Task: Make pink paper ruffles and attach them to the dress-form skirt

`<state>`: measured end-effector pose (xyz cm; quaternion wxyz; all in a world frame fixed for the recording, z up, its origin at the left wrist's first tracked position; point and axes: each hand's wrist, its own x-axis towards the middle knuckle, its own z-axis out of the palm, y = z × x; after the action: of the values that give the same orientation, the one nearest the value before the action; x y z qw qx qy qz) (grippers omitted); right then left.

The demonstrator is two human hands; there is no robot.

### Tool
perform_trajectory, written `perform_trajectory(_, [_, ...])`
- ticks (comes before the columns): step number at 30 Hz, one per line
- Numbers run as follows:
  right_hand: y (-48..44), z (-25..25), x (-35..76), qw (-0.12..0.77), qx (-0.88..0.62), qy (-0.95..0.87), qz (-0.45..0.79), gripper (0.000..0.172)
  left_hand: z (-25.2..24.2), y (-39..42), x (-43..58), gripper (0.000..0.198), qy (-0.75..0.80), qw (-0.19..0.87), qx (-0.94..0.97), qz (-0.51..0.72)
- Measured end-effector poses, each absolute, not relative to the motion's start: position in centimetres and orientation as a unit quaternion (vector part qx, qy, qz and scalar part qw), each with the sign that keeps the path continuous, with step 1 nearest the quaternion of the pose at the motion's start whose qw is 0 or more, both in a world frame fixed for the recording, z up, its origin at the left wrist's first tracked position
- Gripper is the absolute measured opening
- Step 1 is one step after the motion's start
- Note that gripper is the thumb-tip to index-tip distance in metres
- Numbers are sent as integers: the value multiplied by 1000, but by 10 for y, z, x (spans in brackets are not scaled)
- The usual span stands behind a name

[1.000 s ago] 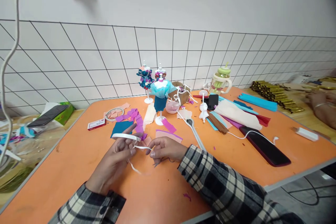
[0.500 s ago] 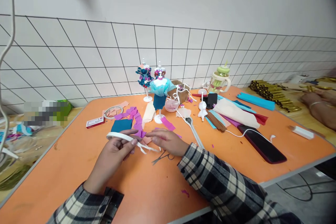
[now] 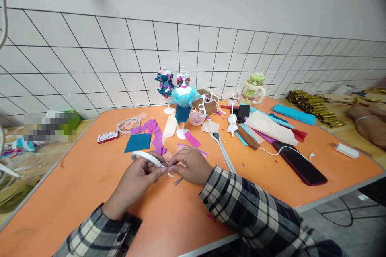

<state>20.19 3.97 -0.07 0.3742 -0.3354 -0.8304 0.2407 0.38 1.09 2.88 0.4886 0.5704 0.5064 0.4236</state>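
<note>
My left hand (image 3: 137, 180) grips a white roll of tape (image 3: 144, 156) above the orange table (image 3: 84, 176). My right hand (image 3: 189, 165) pinches the loose white end of that tape (image 3: 170, 174) right beside the left fingertips. Both hands meet near the table's middle front. Small scissors (image 3: 177, 181) lie on the table just under my right hand, partly hidden. Pink and purple paper scraps (image 3: 157, 140) and a teal paper piece (image 3: 138, 142) lie just beyond my hands.
Small mannequin stands in paper dresses (image 3: 182, 104) rise at the back. A second tape ring (image 3: 129, 125), a red-white box (image 3: 107, 137), a spoon (image 3: 221, 148), a dark phone with cable (image 3: 298, 162), a cup (image 3: 253, 90) and coloured paper sheets (image 3: 271, 126) lie around. Another person's arm (image 3: 366, 126) rests far right.
My right hand has moved left to meet the left hand at the tape roll. The dangling tape strip is shorter, and the scissors are now partly covered by my right hand.
</note>
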Motion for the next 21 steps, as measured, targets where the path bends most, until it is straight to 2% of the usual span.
perform_trajectory(3, [35, 2, 202, 385, -328, -856, 107, 13, 29, 5, 7, 30, 488, 497, 560, 448])
perform_trajectory(7, [24, -2, 199, 482, -250, -840, 0, 18, 35, -7, 14, 41, 429, 562, 515, 485])
perform_trajectory(10, [17, -3, 196, 529, -212, -821, 5, 20, 43, -16, 15, 44, 401, 622, 476, 474])
perform_trajectory(17, [-2, 6, 184, 576, -162, -800, 40, 24, 56, -32, 9, 40, 411, 635, 497, 425])
perform_trajectory(21, [3, 15, 201, 562, -262, -781, 74, 27, 60, -22, -10, 48, 440, 588, 463, 495])
